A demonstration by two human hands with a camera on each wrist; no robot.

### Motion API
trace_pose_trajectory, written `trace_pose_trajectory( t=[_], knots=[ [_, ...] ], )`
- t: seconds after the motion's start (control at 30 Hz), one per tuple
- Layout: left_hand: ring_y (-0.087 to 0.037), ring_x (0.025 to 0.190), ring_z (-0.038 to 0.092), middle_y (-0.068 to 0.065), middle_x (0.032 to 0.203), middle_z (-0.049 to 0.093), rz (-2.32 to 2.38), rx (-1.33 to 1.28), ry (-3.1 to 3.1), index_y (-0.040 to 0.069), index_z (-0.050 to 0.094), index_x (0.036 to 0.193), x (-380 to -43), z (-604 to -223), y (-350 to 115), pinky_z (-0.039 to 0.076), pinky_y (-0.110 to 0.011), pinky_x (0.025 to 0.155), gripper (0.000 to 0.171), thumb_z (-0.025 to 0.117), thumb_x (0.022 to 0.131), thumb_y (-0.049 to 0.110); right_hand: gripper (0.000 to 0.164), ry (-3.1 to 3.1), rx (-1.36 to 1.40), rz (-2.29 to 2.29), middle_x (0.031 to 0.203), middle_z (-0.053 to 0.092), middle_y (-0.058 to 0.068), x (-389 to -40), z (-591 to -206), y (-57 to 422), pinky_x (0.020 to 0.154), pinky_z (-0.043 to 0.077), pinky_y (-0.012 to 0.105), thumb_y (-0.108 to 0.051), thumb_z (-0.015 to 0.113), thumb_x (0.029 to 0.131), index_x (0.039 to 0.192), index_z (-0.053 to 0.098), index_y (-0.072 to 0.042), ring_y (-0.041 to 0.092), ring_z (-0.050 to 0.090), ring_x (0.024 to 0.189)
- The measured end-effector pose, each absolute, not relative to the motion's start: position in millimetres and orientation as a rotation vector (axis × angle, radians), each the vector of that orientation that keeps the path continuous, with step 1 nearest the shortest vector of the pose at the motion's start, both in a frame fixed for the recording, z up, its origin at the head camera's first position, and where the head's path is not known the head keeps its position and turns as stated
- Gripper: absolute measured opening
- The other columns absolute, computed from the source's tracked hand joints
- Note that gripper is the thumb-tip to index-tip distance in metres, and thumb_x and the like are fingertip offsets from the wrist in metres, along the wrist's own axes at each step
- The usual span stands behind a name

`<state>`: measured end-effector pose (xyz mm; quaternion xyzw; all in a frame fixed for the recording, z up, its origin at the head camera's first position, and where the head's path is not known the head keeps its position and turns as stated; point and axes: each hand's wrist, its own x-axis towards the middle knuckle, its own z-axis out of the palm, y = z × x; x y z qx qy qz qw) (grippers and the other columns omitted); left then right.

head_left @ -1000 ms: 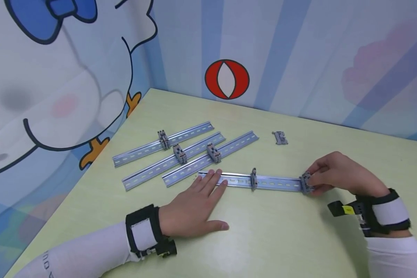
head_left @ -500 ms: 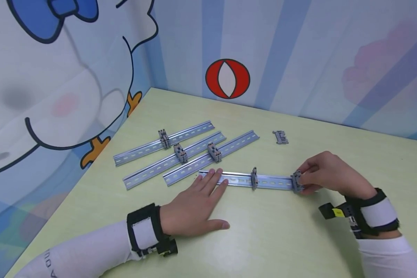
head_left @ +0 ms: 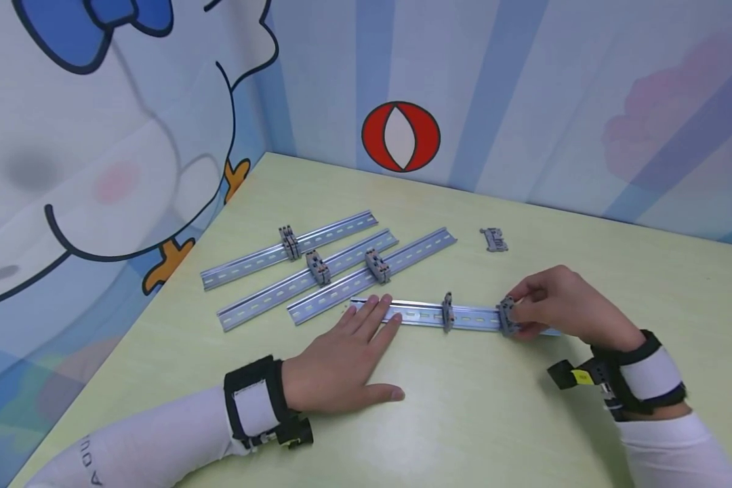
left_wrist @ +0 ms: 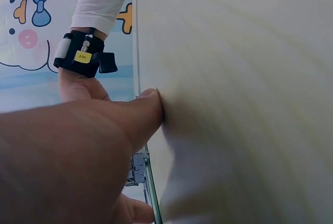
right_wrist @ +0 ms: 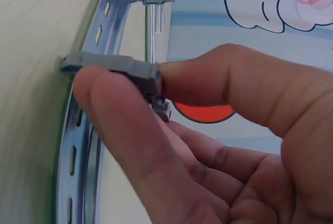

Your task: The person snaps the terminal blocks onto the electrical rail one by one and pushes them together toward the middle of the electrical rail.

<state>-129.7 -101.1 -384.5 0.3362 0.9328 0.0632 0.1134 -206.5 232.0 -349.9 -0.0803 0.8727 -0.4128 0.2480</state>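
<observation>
A slotted metal DIN rail lies crosswise in front of me. My left hand rests flat, its straight fingers over the rail's left end and its thumb out to the side on the table. At the rail's right part my right hand pinches a grey terminal block between thumb and fingers. In the right wrist view this terminal block sits across the rail. Another grey terminal block stands on the same rail, left of the pinched one with a gap between them.
Behind, three more DIN rails lie slanted side by side: a far rail, a middle rail and a near rail. Each carries grey terminal blocks. A loose terminal block lies flat at the back right. Printed wall panels border the table.
My right hand has moved left along the rail with the pinched terminal block, closer to the standing one. More rail shows on its right. The left hand has stayed in place.
</observation>
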Motion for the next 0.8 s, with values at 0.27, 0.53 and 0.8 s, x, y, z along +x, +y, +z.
trace_pose_trajectory(
  t=[0.27, 0.53, 0.8],
  knots=[
    [-0.029, 0.15, -0.006, -0.015, 0.163, -0.006, 0.17, 0.986, 2.741, 0.009, 0.01, 0.157, -130, -385, -101, 0.008, -0.045, 0.12, 0.095, 0.042, 0.092, 0.07, 0.036, 2.391, -0.229, -1.141, 0.092, 0.072, 0.012, -204, -352, 224, 0.069, 0.059, 0.035, -0.012, 0.065, 0.087, 0.116, 0.062, 0.009, 0.023, 0.072, 0.075],
    [-0.03, 0.15, -0.005, -0.015, 0.163, -0.006, 0.179, 0.986, 2.736, 0.008, 0.011, 0.157, -129, -383, -101, 0.008, -0.045, 0.12, 0.095, 0.043, 0.092, 0.069, 0.036, 2.385, -0.241, -1.201, 0.097, 0.072, 0.015, -204, -359, 214, 0.068, 0.06, 0.033, -0.013, 0.067, 0.088, 0.117, 0.063, 0.009, 0.021, 0.071, 0.076],
    [-0.029, 0.15, -0.007, -0.015, 0.163, -0.008, 0.184, 0.989, 2.734, 0.008, 0.009, 0.157, -129, -385, -101, 0.008, -0.046, 0.12, 0.095, 0.041, 0.092, 0.069, 0.039, 2.396, -0.247, -1.23, 0.095, 0.073, 0.013, -200, -361, 201, 0.072, 0.059, 0.032, -0.016, 0.067, 0.09, 0.121, 0.061, 0.007, 0.021, 0.072, 0.078]
  ],
)
